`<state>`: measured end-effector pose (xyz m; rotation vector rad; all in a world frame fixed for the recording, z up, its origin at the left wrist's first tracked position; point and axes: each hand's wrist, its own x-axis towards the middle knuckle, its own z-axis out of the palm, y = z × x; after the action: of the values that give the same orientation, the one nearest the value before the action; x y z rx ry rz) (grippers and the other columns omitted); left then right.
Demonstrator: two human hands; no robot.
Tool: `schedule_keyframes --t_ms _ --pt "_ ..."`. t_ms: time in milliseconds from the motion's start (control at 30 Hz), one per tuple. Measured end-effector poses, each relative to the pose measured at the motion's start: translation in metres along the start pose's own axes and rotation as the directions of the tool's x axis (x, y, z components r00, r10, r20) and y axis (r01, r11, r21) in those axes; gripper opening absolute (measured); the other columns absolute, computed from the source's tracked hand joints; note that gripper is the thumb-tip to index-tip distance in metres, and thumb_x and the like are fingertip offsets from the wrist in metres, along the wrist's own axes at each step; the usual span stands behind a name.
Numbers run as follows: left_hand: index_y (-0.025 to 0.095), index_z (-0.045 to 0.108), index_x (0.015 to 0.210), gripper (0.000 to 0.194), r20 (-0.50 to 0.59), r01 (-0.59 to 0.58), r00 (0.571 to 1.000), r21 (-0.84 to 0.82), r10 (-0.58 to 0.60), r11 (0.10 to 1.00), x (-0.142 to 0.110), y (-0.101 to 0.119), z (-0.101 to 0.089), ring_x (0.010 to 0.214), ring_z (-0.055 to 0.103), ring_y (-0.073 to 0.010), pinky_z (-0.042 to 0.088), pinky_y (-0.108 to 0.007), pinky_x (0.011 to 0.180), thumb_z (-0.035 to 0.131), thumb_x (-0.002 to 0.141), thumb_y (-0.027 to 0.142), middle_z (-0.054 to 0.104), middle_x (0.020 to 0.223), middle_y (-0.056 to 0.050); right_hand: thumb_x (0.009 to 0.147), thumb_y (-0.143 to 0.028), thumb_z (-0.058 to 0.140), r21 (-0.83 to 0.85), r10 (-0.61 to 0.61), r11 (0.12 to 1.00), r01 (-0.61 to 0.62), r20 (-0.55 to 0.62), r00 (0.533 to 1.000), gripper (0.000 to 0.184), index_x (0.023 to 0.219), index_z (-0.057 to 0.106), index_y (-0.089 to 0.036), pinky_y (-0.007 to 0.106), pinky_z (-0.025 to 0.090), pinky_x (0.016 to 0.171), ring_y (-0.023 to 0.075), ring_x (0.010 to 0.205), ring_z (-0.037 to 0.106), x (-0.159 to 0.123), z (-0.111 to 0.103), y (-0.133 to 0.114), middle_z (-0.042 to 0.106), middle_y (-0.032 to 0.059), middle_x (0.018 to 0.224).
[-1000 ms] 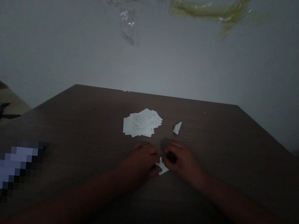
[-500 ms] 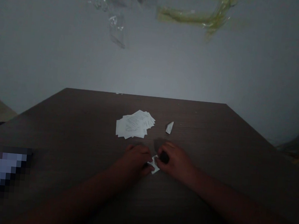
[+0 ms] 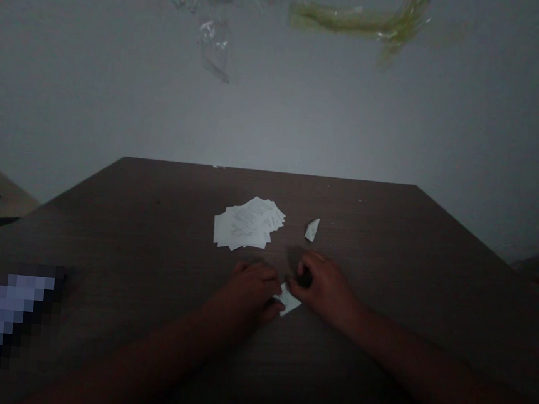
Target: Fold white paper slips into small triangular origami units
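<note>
A small white piece of paper lies on the dark brown table, between the person's 2 hands and nearer to the viewer than the other paper there. The left hand reaches over its left side, fingers bent and close together, the thumb lower down and apart from them, with some of the paper showing in the gap; whether they pinch it or only press it flat, the dim light does not tell. The right hand is at the paper's upper right, its thumb tip at or just beside the edge. Its index finger curls up and away from the thumb, leaving a dark gap, so these 2 fingertips do not meet.

Beyond the left hand, a loose, fanned pile of white slips lies on the table, the top ones bearing faint lines of writing or print. To the right of the pile, and well apart from it, lies 1 small folded paper, beyond the right hand. A pixelated oblong is at the near left. Behind the table, yellow tape and clear tape stick to the grey wall
</note>
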<state>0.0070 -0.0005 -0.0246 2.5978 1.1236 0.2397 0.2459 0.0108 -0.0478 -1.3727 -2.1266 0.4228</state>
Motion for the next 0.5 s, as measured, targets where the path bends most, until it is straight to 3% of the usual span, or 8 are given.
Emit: schedule_keyframes --t_ms 133,300,400,500 --pt "0.025 0.086 0.117 0.016 -0.007 0.016 1.000 -0.005 -0.016 1.000 0.002 -0.002 0.005 0.121 0.075 -0.0332 0.053 -0.053 0.113 0.088 0.101 0.022 0.082 0.122 -0.006 0.093 -0.017 0.082 -0.023 0.060 0.998 -0.060 0.011 0.998 0.018 0.091 0.065 -0.024 0.036 0.045 0.081 0.0231 0.087 0.067 0.006 -0.001 0.003 0.071 0.0021 0.093" --pt "0.025 0.084 0.124 0.023 -0.004 0.054 0.999 0.011 -0.054 0.998 0.002 0.000 -0.001 0.126 0.074 -0.0337 0.053 -0.051 0.115 0.088 0.102 0.024 0.081 0.128 -0.007 0.101 -0.021 0.080 -0.044 -0.070 0.996 0.074 0.085 0.994 0.005 0.101 0.075 -0.022 0.041 0.051 0.090 0.0271 0.099 0.071 0.000 -0.005 0.001 0.074 0.0056 0.100" --pt "0.024 0.080 0.130 0.027 -0.034 0.054 0.998 0.034 -0.053 0.998 -0.001 0.002 -0.006 0.127 0.074 -0.0325 0.053 -0.047 0.113 0.085 0.104 0.025 0.082 0.131 -0.006 0.101 -0.025 0.083 -0.053 -0.125 0.990 0.131 0.101 0.987 0.009 0.098 0.075 -0.023 0.044 0.054 0.093 0.0286 0.102 0.071 -0.004 -0.005 -0.002 0.074 0.0066 0.102" --pt "0.022 0.077 0.128 0.025 -0.080 0.047 0.996 0.051 -0.043 0.998 -0.003 0.004 -0.007 0.126 0.075 -0.0324 0.053 -0.047 0.112 0.083 0.104 0.024 0.081 0.130 -0.007 0.095 -0.025 0.088 -0.029 -0.090 0.995 0.092 0.083 0.993 0.019 0.092 0.070 -0.024 0.045 0.054 0.091 0.0287 0.100 0.071 -0.005 -0.005 -0.004 0.074 0.0056 0.100"
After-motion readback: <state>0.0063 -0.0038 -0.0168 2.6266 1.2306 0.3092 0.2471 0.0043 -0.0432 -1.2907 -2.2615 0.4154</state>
